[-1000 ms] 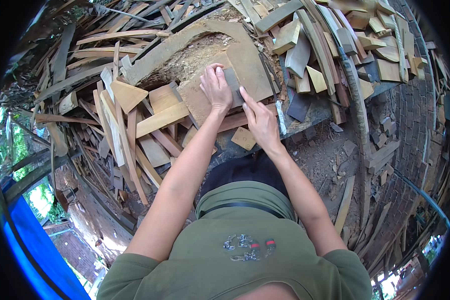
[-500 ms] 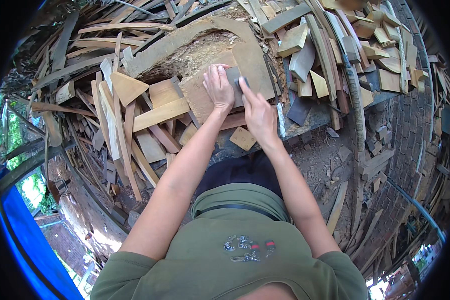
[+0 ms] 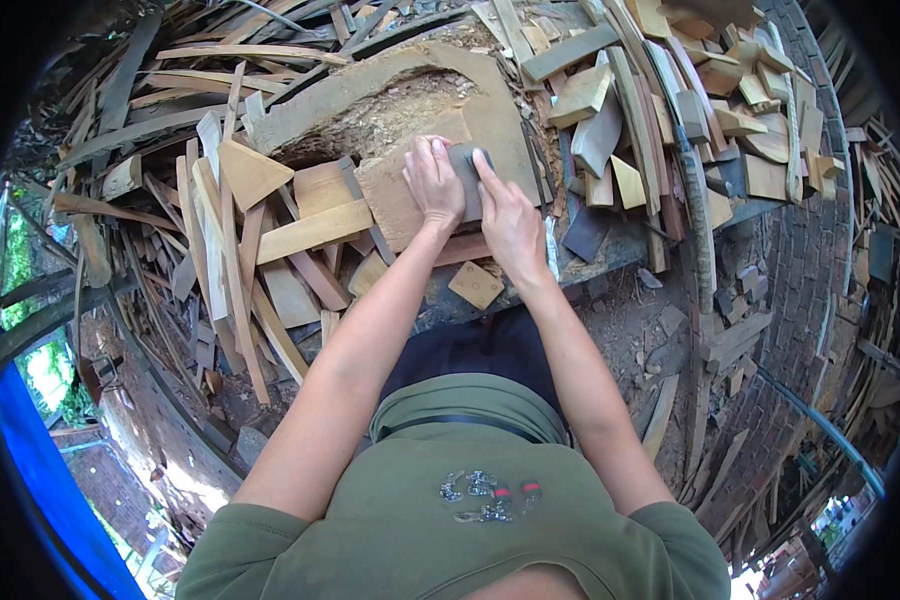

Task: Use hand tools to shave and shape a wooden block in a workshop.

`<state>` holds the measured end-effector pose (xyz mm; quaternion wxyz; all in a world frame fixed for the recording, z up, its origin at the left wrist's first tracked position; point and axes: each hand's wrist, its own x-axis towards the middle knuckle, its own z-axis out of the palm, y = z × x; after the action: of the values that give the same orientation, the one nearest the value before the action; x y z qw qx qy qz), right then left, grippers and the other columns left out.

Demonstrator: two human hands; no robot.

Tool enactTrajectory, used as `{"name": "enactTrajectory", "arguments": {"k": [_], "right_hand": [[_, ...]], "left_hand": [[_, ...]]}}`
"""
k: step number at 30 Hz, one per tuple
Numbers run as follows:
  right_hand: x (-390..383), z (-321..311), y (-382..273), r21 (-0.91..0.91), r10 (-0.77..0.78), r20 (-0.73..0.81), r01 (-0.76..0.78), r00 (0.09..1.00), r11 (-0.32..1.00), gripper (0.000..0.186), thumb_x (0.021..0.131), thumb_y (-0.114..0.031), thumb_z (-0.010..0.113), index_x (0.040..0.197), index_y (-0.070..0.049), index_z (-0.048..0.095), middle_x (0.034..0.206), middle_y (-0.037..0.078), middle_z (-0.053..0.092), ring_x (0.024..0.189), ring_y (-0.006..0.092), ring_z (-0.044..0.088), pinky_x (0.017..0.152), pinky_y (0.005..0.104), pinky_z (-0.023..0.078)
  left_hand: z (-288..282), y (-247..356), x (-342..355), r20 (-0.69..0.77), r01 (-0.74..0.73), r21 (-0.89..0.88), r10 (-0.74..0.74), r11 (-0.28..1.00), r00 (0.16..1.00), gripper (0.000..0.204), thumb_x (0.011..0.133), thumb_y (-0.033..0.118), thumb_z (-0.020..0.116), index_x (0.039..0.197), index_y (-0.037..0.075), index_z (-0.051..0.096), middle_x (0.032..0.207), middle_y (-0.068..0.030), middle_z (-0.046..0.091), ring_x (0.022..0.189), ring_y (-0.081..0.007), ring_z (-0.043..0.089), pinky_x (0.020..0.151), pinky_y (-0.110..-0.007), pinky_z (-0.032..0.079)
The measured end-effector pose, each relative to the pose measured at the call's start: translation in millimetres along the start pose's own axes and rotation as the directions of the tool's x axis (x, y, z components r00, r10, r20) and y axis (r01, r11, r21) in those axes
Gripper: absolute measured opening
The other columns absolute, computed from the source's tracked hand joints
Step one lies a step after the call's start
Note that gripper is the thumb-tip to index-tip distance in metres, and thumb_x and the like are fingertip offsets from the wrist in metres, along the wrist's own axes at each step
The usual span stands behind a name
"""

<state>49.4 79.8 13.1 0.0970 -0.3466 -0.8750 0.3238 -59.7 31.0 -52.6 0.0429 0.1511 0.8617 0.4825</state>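
My left hand (image 3: 433,180) lies with bent fingers together on the left edge of a grey flat piece (image 3: 467,175), holding it against a brown board (image 3: 380,200). My right hand (image 3: 505,215) grips a small dark piece (image 3: 479,160) on the grey one, with the index finger stretched along it and the other fingers curled. What the curled fingers cover is hidden. Behind the board is a rough, hollowed wooden block (image 3: 320,120). A square tan offcut (image 3: 476,284) lies just below my hands.
Long thin strips (image 3: 232,280) and planks are heaped at the left. Short offcuts (image 3: 580,96) pile at the right, beside a long pole (image 3: 698,230). Below lies littered dirt ground (image 3: 620,340); brick paving (image 3: 800,280) runs at the right, and a blue sheet (image 3: 40,470) hangs lower left.
My right hand's fingertips have shifted up the grey piece with the dark piece, compared with a second ago. My left hand stays pressed in place. The view has shifted slightly.
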Motion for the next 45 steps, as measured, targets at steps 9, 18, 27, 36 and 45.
{"name": "enactTrajectory", "arguments": {"k": [9,18,27,36,45], "right_hand": [[14.0,-1.9,-5.1,-0.047,-0.012,-0.005,0.012,1.000,0.999,0.042,0.098,-0.023,0.054,0.139,-0.031,0.054,0.083,0.019,0.061,0.073,0.0408,0.065,0.065,0.0491,0.054],[6.2,-2.6,-4.9,-0.036,-0.007,0.027,0.008,1.000,0.999,0.042,0.098,-0.024,0.051,0.139,-0.032,0.052,0.082,0.019,0.061,0.072,0.0413,0.065,0.063,0.0501,0.053],[-22.0,-5.0,0.3,-0.035,-0.005,0.045,0.006,0.999,0.999,0.039,0.099,-0.026,0.051,0.138,-0.032,0.054,0.083,0.018,0.061,0.071,0.0398,0.065,0.063,0.0488,0.053],[-23.7,-0.1,3.8,-0.023,-0.039,0.007,0.039,0.999,0.999,0.039,0.099,-0.026,0.051,0.138,-0.029,0.054,0.081,0.017,0.061,0.073,0.0410,0.065,0.065,0.0504,0.053],[10.9,3.3,5.5,0.034,-0.075,-0.012,0.076,0.997,0.997,0.045,0.098,-0.021,0.052,0.142,-0.030,0.049,0.081,0.020,0.061,0.075,0.0417,0.065,0.066,0.0500,0.053]], "left_hand": [[0.2,3.9,0.2,-0.008,-0.010,-0.002,0.010,1.000,1.000,0.028,0.103,0.028,0.035,0.093,0.012,0.056,0.094,-0.0079,0.060,0.096,-0.0285,0.052,0.089,-0.041,0.035],[-0.1,1.7,0.6,-0.017,-0.018,0.008,0.018,1.000,1.000,0.028,0.103,0.028,0.035,0.095,0.011,0.057,0.095,-0.0090,0.061,0.097,-0.0295,0.052,0.089,-0.043,0.036],[-5.1,2.6,1.8,-0.023,-0.005,0.004,0.005,1.000,1.000,0.028,0.103,0.027,0.036,0.096,0.010,0.058,0.096,-0.0101,0.062,0.098,-0.0304,0.052,0.090,-0.043,0.036],[-0.9,-0.7,2.4,-0.031,-0.003,0.034,0.004,0.999,1.000,0.027,0.103,0.026,0.036,0.097,0.011,0.058,0.096,-0.0094,0.062,0.098,-0.0297,0.053,0.089,-0.043,0.037],[3.6,-2.1,0.0,-0.028,-0.030,0.040,0.031,0.999,0.999,0.028,0.103,0.027,0.035,0.094,0.012,0.057,0.094,-0.0083,0.061,0.095,-0.0290,0.053,0.087,-0.042,0.036]]}}
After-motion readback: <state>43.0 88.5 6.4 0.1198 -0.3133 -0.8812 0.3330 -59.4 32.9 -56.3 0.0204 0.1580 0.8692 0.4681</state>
